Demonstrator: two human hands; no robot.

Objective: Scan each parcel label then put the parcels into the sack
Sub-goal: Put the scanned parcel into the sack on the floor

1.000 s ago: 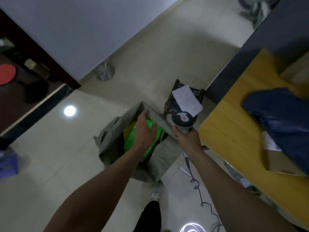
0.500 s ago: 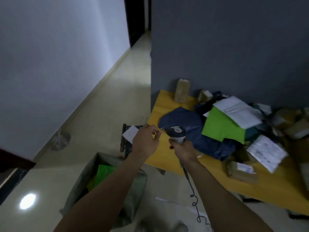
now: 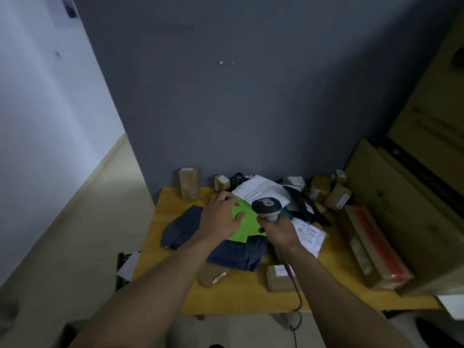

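On the yellow table (image 3: pixel 241 295) lies a pile of parcels. My left hand (image 3: pixel 221 217) rests with spread fingers on the left edge of a bright green parcel (image 3: pixel 247 224), which lies over a dark blue bag parcel (image 3: pixel 180 228). My right hand (image 3: pixel 280 231) grips a grey barcode scanner (image 3: pixel 267 207) just right of the green parcel, its head over the pile and its cable (image 3: pixel 297 297) running down off the table's front. A white parcel (image 3: pixel 261 190) sits behind the green one. The sack is out of view.
Small cardboard boxes (image 3: pixel 277 277) stand near the table's front and along the grey wall (image 3: pixel 226 96) behind. A long red-topped box (image 3: pixel 371 247) lies at the right by tall yellow cartons (image 3: pixel 414 197). A labelled white parcel (image 3: pixel 307 233) lies right of my right hand. Floor opens to the left.
My view has swung from the sack on the floor up to the table. My left hand left the sack and now lies on a green parcel in the pile; the scanner stays in my right hand.
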